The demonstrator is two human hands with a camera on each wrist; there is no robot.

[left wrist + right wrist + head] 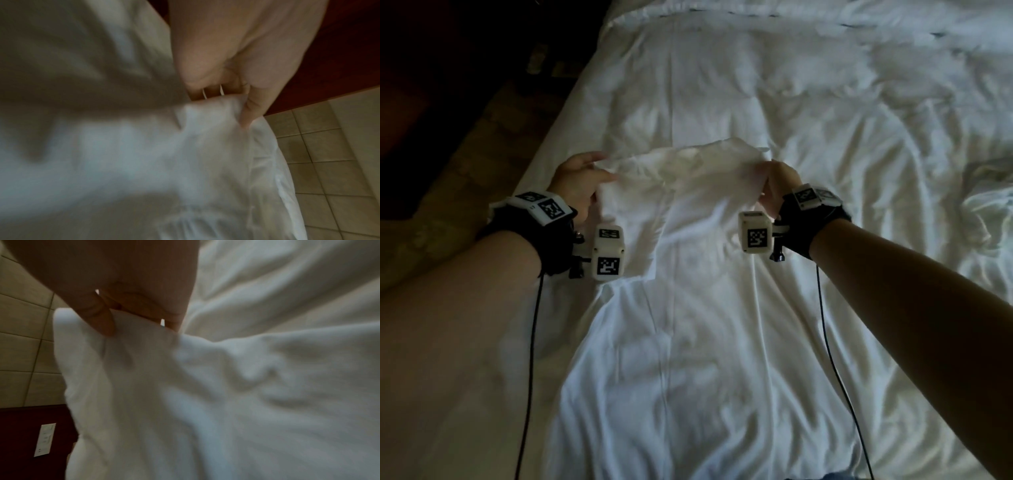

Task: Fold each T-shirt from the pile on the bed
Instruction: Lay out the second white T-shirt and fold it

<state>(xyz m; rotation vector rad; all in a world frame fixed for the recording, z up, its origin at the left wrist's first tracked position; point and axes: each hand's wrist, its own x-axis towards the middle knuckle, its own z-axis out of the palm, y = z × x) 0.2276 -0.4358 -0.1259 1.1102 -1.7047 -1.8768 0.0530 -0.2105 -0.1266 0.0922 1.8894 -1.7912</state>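
Left hand and right hand each pinch a far corner of the shirt, lifted edge taut between them. Shirt body lies flat on the bed, long axis running from the grips back toward the person. Hands sit level; likely next move folds along that axis.

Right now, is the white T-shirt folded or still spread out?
Mostly spread. The T-shirt lies long and flat on the bed; only its far end is lifted, pinched by the left hand and right hand.
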